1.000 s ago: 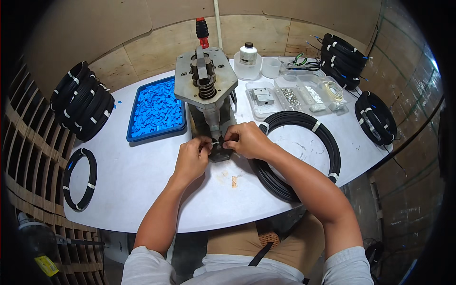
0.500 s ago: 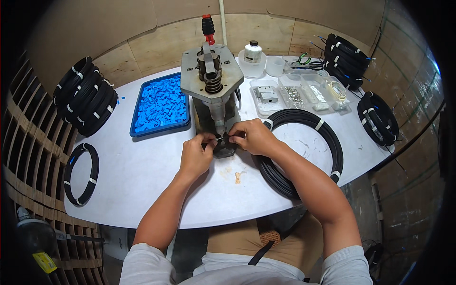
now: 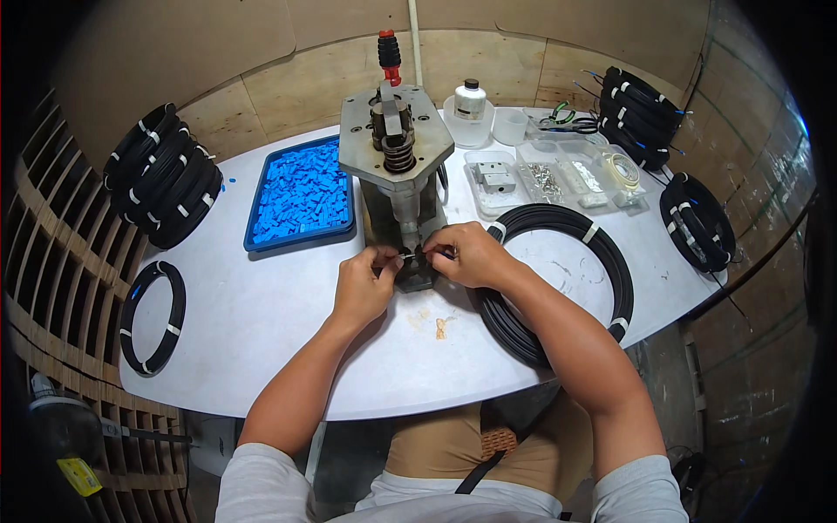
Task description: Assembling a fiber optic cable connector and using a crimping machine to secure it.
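Observation:
My left hand [image 3: 364, 283] is closed in a pinch at the base of a metal bench press [image 3: 357, 148], with a small silvery metal piece [image 3: 406, 256] at its fingertips. Opposite it, my right hand [image 3: 471, 254] pinches a thin black cable end [image 3: 446, 254], mostly covered by the fingers. Both sets of fingertips meet just under the press's ram [image 3: 406, 213], close together. A large coil of black cable [image 3: 615, 275], bound with white tape, lies under my right wrist. Whether the metal piece touches the cable cannot be made out.
Left of the press stands a dark blue tray [image 3: 253, 235] full of small blue pieces. Black cable coils [image 3: 161, 179] are stacked at the left, with a single coil [image 3: 179, 301] nearer. More coils [image 3: 641, 118], a white bottle [image 3: 469, 103] and clear parts boxes [image 3: 545, 179] are at the right.
The view has shifted slightly, so the whole bench appears a little further right. Both hands stay pinched at the press base with hardly any movement.

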`<state>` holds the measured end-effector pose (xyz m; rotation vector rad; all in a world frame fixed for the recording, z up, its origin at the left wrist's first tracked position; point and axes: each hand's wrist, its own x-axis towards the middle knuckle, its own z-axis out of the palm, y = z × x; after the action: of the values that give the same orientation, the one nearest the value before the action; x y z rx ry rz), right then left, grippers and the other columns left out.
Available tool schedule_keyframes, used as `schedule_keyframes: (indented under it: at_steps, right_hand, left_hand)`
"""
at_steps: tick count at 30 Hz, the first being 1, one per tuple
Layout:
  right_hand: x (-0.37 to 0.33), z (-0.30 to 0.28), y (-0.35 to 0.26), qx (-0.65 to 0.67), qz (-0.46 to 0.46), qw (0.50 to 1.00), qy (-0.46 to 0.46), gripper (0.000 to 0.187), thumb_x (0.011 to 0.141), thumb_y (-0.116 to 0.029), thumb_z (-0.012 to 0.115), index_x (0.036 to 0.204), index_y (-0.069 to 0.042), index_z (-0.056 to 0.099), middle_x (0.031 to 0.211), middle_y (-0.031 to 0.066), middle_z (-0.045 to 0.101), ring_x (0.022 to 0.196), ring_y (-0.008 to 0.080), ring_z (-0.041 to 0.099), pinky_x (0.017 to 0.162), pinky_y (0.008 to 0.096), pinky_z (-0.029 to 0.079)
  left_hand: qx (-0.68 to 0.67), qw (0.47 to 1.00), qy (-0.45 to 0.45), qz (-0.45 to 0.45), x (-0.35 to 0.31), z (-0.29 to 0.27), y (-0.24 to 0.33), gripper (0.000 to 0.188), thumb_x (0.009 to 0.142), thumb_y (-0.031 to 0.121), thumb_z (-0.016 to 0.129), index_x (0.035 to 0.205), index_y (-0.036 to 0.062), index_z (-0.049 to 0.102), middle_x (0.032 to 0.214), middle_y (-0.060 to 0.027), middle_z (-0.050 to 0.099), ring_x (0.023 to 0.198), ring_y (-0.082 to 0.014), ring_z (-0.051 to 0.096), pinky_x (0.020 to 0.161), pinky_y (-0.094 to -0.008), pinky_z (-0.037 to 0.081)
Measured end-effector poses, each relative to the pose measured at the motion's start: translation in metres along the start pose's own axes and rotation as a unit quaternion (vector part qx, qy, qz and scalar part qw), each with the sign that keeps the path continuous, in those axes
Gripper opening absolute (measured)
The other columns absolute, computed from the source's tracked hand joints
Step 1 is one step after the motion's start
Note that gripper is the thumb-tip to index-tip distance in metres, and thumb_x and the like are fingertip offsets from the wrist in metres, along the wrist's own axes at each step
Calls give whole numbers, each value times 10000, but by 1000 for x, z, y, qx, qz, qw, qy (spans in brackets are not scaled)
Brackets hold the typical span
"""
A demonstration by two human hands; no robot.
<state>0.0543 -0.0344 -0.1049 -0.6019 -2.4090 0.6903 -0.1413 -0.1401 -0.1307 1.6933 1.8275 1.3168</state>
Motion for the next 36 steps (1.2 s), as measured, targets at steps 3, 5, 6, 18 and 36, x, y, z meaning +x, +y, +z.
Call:
schedule_keyframes:
  at_steps: [3,5,6,18,36]
  right_hand:
    - [1,-3,-5,-9,27,999,-14,216,780,-141,649,946,-34,736,845,168,721,798,340,700,759,386,560]
    - [3,-1,-5,-8,33,999,-16,218,777,-145,651,946,-35,736,843,169,720,796,340,700,759,387,560]
    - [3,-3,-5,-13,42,999,-16,220,775,-148,654,946,-36,736,841,169,719,795,340,700,759,388,560]
    - [1,-6,-8,7,68,997,-43,207,813,-144,664,970,-26,729,855,177,726,802,336,709,765,383,562]
    - [-2,-7,-6,28,78,996,-35,174,832,-129,681,961,-18,719,834,168,727,773,316,711,740,371,559]
  left_hand:
    - [-5,1000,6,12,1,1,-5,174,892,89,687,1005,-43,695,866,-158,734,788,-193,711,686,-310,534]
    - [-26,1000,3,14,0,0,-7,177,896,78,678,1019,-49,689,889,-164,734,811,-197,715,698,-313,536]
    - [-28,1000,2,15,1,0,-5,177,896,78,678,1019,-49,689,889,-164,734,811,-197,715,698,-313,536]
    - [11,1000,-18,10,0,-3,3,164,907,74,651,1016,-46,679,897,-168,729,827,-235,720,726,-329,544]
    - [-3,1000,-1,22,0,0,1,142,896,58,654,987,-49,676,861,-153,722,794,-204,708,726,-312,537]
